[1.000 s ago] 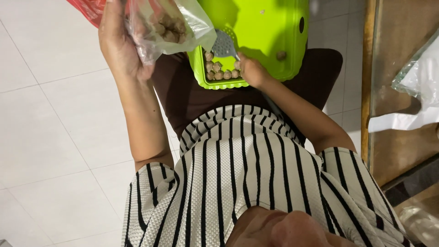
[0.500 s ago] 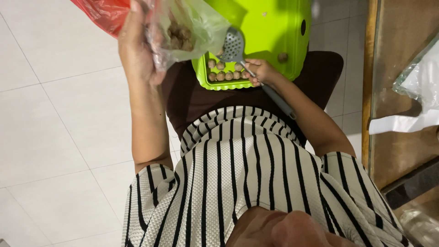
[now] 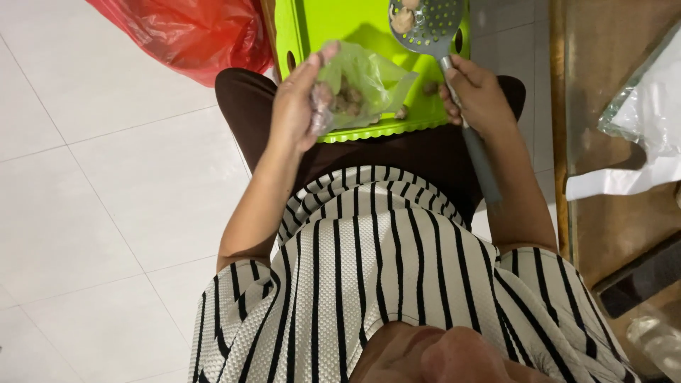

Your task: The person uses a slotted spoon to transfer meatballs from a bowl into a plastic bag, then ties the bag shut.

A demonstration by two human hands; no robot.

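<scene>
My left hand [image 3: 298,106] holds a clear plastic bag [image 3: 362,85] with several small brown balls inside, low over the near edge of a bright green tray [image 3: 333,28] resting on my lap. My right hand [image 3: 479,92] grips the grey handle of a perforated skimmer spoon [image 3: 425,21]. The spoon's bowl is lifted over the tray's far side and carries a couple of brown balls. One loose ball [image 3: 429,87] lies on the tray beside my right hand.
A red plastic bag [image 3: 184,32] lies on the white tiled floor at the upper left. A wooden table [image 3: 617,142] stands to the right with white and clear plastic bags [image 3: 645,120] on it.
My left hand has lowered the bag from high on the left down onto the tray's near edge. My right hand has lifted the skimmer out of the tray with balls in its bowl.
</scene>
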